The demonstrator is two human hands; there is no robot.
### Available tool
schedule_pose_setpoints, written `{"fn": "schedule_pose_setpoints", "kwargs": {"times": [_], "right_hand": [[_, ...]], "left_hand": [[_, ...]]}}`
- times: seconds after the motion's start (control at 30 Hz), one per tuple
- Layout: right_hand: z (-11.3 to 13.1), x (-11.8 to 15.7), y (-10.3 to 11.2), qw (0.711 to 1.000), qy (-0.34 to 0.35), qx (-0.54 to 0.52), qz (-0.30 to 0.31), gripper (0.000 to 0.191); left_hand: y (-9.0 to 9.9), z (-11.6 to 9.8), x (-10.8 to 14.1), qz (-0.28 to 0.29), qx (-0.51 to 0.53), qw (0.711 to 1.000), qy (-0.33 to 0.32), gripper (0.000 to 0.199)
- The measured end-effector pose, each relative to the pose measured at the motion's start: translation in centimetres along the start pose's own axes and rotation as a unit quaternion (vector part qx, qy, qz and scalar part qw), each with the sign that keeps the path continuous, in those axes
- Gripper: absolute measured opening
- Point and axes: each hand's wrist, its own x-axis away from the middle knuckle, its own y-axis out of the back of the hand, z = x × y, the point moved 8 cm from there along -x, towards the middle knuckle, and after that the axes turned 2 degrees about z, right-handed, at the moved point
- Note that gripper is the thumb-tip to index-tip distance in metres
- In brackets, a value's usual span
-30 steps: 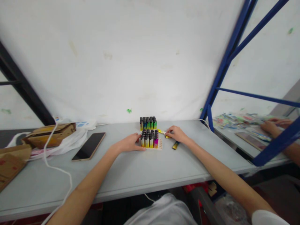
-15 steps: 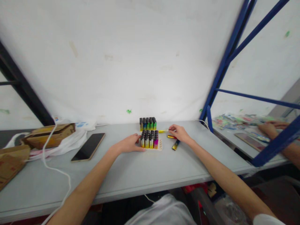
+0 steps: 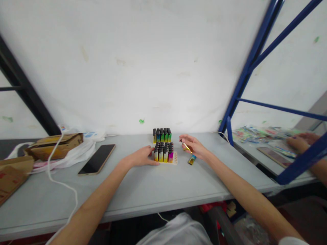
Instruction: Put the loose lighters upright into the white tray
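Observation:
In the head view, my left hand (image 3: 141,156) rests at the left side of a pale tray (image 3: 175,160), its thumb along the front corner and its fingers behind. Several lighters (image 3: 163,153) with black tops and yellow, white or magenta bodies stand upright in this tray; holes at its right side show. My right hand (image 3: 195,147) is raised right of the tray, pinching a shiny gold lighter (image 3: 187,146) that is tilted, dark end up. Below that hand a blue and gold lighter (image 3: 191,159) lies on the table, partly covered by the hand.
A second block of upright lighters (image 3: 162,135) stands behind the tray, near the wall. To the left lie a phone (image 3: 97,159), a cardboard box (image 3: 55,147), white plastic bags and a white cable (image 3: 61,183). Beyond the blue frame (image 3: 240,81) at right, another person's hands work over colourful packets.
My right hand has lifted a gold lighter off the table and drawn it slightly nearer, tilting it. Another gold lighter beside that hand no longer shows. My left hand stays at the tray.

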Motion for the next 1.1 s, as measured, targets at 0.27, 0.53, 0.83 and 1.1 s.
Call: {"fn": "schedule_pose_setpoints", "kwargs": {"times": [0.27,0.53,0.83,1.1], "right_hand": [[-0.4,-0.3,-1.1,0.998,0.003,0.051,0.024,0.038],[-1.0,0.1,-1.8,0.996,-0.018,0.083,0.034,0.044],[0.3,0.3,-0.8,0.919,0.107,0.364,-0.106,0.057],[0.0,0.1,-0.3,0.898,0.107,0.405,-0.136,0.041]], "left_hand": [[-0.1,0.0,0.0,0.005,0.006,1.000,0.001,0.065],[0.0,0.0,0.0,-0.005,0.021,1.000,-0.001,0.062],[-0.1,0.1,-0.1,-0.005,0.006,1.000,-0.003,0.064],[0.1,0.0,0.1,-0.009,0.007,1.000,-0.006,0.062]]}}
